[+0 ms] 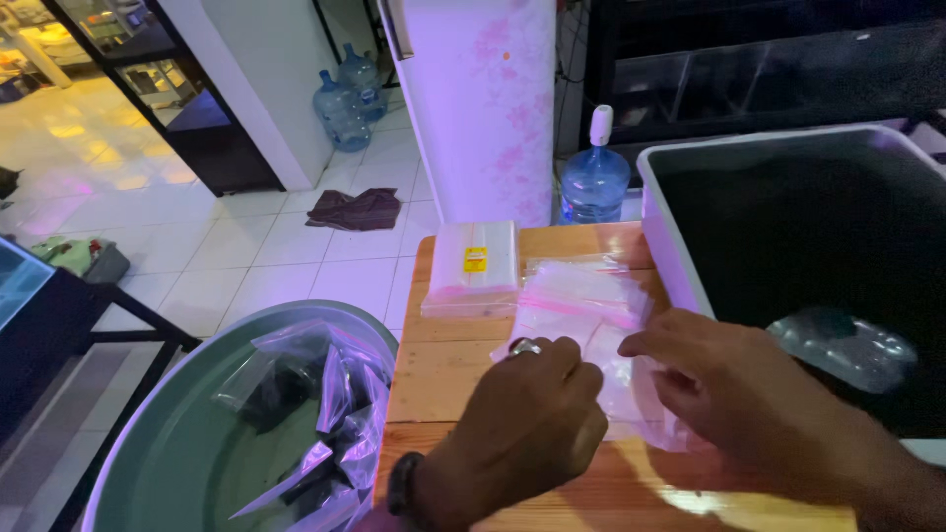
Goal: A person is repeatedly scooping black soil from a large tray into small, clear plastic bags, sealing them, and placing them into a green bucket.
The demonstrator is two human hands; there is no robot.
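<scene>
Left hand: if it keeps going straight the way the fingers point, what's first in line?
The left hand points up and right onto the loose clear bags it already touches. Past those, probably the white tub's wall, though depth is unclear.

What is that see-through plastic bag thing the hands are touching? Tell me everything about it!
The clear plastic bag is thin, floppy and see-through, with a pinkish strip across its top, like a zip seal. It looks empty and lies flat on more loose bags on the wooden table, beside a neat wrapped stack of bags. The left hand, wearing a ring, rests on its near edge, and the right hand pinches its right side.
</scene>
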